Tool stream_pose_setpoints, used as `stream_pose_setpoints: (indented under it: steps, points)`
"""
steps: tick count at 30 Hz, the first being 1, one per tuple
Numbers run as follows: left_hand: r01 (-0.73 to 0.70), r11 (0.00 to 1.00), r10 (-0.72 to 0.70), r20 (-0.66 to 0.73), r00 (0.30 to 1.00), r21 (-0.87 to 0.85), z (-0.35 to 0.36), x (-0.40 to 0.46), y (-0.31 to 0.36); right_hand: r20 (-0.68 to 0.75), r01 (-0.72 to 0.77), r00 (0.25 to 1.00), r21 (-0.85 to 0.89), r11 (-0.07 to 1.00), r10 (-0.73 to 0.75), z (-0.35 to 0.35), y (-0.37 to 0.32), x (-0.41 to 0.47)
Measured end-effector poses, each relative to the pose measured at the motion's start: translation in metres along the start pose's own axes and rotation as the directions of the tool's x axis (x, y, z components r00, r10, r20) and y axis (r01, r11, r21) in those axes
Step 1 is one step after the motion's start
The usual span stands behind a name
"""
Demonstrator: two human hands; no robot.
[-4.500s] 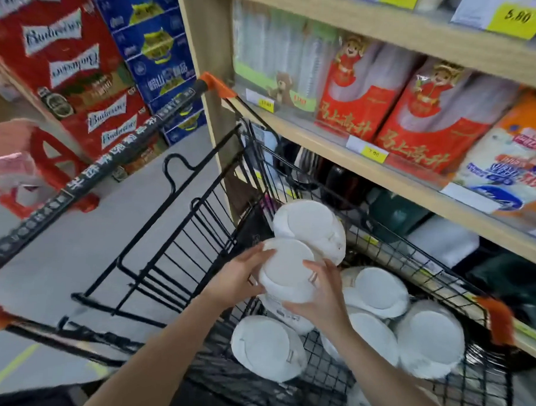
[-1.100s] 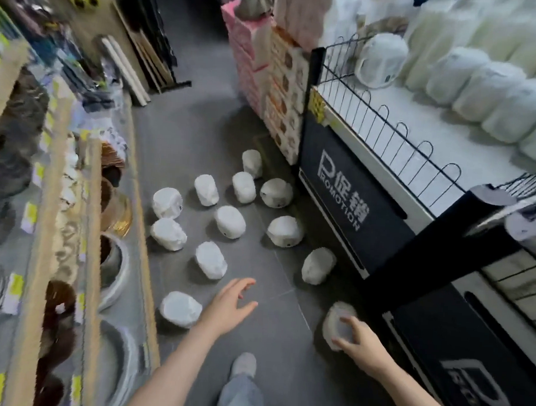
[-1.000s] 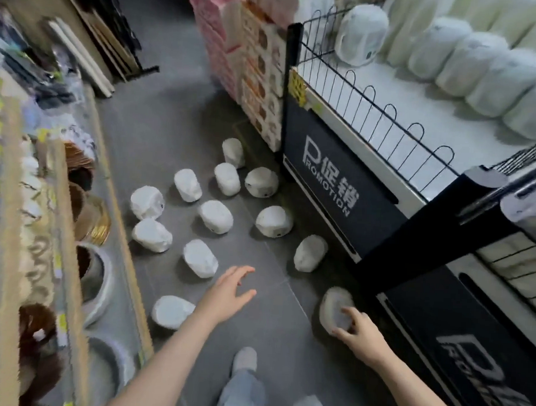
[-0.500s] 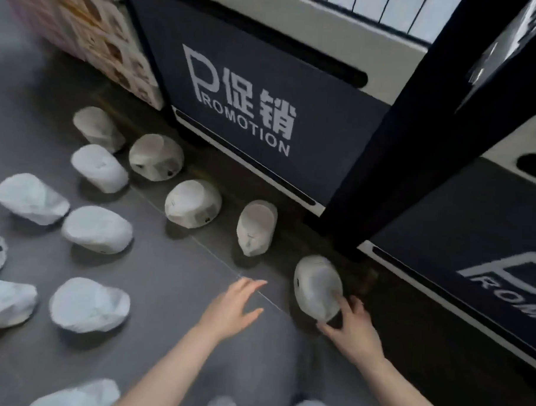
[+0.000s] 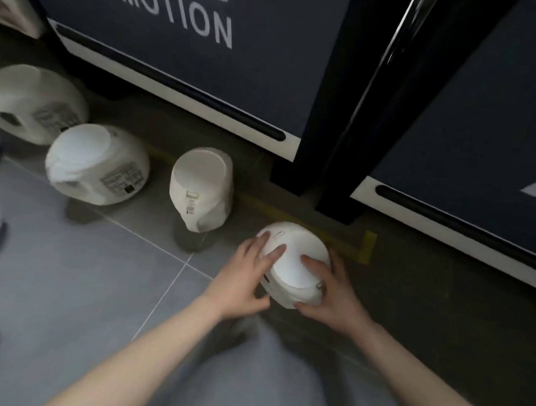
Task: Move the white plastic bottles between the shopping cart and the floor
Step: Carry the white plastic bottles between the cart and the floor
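— Both hands now clasp the nearest white bottle (image 5: pixel 294 267); half a second ago only the right touched it. Camera has dropped closer.

— Grip?

— Left hand (image 5: pixel 243 281) fingers spread over the flat end, thumb curled beneath. Right hand (image 5: pixel 330 293) wraps the other side, fingers clamped on the rim. Bottle sits low over the floor (image 5: pixel 82 286), by the black post (image 5: pixel 356 114); contact underneath hidden.

— Others?

— Three bottles (image 5: pixel 201 189) lie left along the promotion stand (image 5: pixel 180 61). More white shapes at the left edge, cut off. Lettering cropped. Cart not visible.
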State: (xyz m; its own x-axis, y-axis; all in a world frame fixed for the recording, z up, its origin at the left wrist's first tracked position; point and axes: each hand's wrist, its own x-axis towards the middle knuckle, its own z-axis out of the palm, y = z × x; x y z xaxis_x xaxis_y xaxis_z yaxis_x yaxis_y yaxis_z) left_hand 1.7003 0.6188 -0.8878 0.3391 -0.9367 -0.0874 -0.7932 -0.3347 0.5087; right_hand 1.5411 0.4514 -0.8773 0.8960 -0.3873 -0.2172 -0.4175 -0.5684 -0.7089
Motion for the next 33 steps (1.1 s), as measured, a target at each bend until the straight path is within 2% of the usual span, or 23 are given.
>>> stream_pose_setpoints:
  steps: [3, 4, 6, 11, 16, 19, 23, 28, 33]
  points:
    - [-0.003, 0.997, 0.013, -0.131, 0.991, 0.073, 0.013, -0.043, 0.002, 0.117, 0.192, 0.976, -0.09, 0.977, -0.181, -0.002, 0.009, -0.006]
    - [-0.02, 0.995, 0.037, -0.176, 0.984, 0.096, 0.017, -0.05, -0.003, 0.116, 0.214, 0.973, -0.121, 0.969, -0.2, 0.001, 0.012, -0.008]
    - [-0.025, 0.994, 0.045, -0.181, 0.983, 0.108, 0.022, -0.05, -0.016, 0.071, 0.195, 0.98, -0.139, 0.971, -0.186, 0.013, 0.016, -0.014]
    - [-0.005, 0.995, 0.004, -0.011, 1.0, -0.1, 0.014, -0.02, -0.026, -0.002, 0.104, 0.995, -0.03, 0.994, -0.104, 0.026, 0.014, -0.015]
    - [0.139, 0.974, -0.108, 0.172, 0.979, -0.181, -0.015, -0.017, -0.023, 0.13, 0.033, 0.991, 0.058, 0.998, -0.04, -0.002, -0.013, -0.001]
    - [0.215, 0.947, -0.167, 0.203, 0.965, -0.241, -0.068, -0.021, -0.001, 0.166, 0.006, 0.986, 0.112, 0.994, -0.024, -0.034, -0.047, -0.001]
    - [0.278, 0.899, -0.236, 0.163, 0.958, -0.338, -0.173, -0.037, 0.056, 0.167, -0.005, 0.985, 0.211, 0.978, -0.031, -0.099, -0.127, -0.015]
    - [0.328, 0.81, -0.335, 0.077, 0.939, -0.486, -0.304, -0.064, 0.15, 0.138, -0.033, 0.99, 0.354, 0.935, -0.018, -0.204, -0.242, -0.054]
    - [0.349, 0.713, -0.386, 0.075, 0.92, -0.608, -0.409, -0.078, 0.258, 0.097, -0.096, 0.994, 0.442, 0.892, 0.059, -0.306, -0.33, -0.124]
